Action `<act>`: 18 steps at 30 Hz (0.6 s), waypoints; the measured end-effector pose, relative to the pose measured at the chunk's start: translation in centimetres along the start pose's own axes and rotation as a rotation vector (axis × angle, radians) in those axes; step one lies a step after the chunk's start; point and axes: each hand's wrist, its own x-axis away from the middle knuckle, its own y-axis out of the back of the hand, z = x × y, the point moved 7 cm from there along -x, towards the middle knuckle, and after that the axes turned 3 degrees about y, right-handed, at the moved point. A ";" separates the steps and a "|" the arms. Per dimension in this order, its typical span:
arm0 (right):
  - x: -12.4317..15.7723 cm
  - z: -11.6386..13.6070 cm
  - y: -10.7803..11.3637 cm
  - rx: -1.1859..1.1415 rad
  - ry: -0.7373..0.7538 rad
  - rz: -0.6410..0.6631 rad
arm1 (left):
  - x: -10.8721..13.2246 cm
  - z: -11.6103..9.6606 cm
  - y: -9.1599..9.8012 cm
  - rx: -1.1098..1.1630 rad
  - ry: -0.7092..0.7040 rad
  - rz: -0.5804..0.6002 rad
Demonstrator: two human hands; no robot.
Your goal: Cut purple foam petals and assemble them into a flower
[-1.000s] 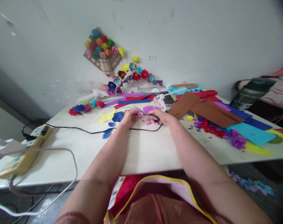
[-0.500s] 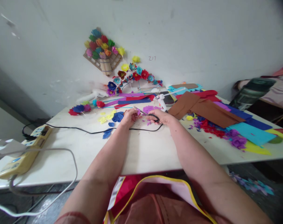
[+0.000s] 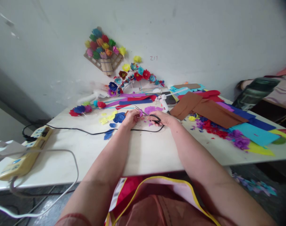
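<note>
My right hand point(image 3: 163, 118) grips black-handled scissors point(image 3: 149, 115) whose blades point left toward my left hand point(image 3: 131, 118). My left hand is closed in a pinch on a small purple paper piece point(image 3: 140, 114) at the scissor blades. Both hands rest on the white table point(image 3: 143, 150) near its far middle. Blue petals point(image 3: 119, 117) and yellow petals point(image 3: 107, 118) lie just left of my left hand. A white glue gun point(image 3: 163, 103) stands just behind my right hand.
Brown, blue, red and cyan paper sheets point(image 3: 211, 111) cover the table's right side with purple and red scraps point(image 3: 224, 133). Paper flowers point(image 3: 133, 75) lean on the wall. A black cable point(image 3: 86, 131) crosses the table. A yellow power strip point(image 3: 25, 157) sits at left.
</note>
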 end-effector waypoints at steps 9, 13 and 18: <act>-0.3 -0.2 0.1 -0.008 0.009 -0.014 | 0.2 -0.1 -0.2 -0.008 0.003 0.000; -0.9 -0.6 0.2 -0.030 0.031 -0.024 | 0.2 0.0 -0.1 0.006 0.007 -0.018; -1.3 -0.3 0.3 -0.054 0.056 -0.101 | 0.1 0.0 0.0 -0.001 -0.006 -0.015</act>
